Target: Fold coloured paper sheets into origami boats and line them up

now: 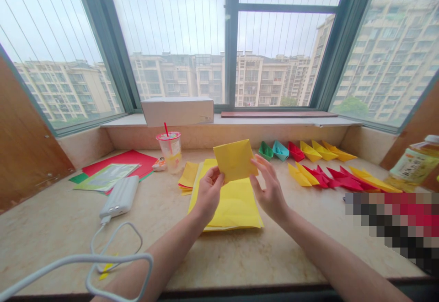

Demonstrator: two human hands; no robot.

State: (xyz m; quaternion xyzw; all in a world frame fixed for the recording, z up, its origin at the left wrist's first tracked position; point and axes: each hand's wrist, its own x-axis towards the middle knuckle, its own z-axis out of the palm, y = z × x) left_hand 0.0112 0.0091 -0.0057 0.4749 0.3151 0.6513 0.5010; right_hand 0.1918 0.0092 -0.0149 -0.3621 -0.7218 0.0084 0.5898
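Note:
A folded yellow paper (235, 159) is held up above the table. My left hand (206, 194) pinches its lower left corner. My right hand (269, 187) is at its right edge, fingers spread and touching the paper. Below both hands lies a stack of yellow paper sheets (233, 206) on the marble sill table (164, 219). Behind and to the right stand rows of folded paper boats: green and teal boats (273, 150), red and yellow boats (318, 152), and a nearer row of yellow and red boats (329, 177).
A plastic cup with a red straw (169, 151) stands left of the stack. A white power bank (120, 196) with a looping cable (113, 251) lies at left. Red and green sheets (116, 168), a white box (177, 110) and a bottle (414, 164) are around.

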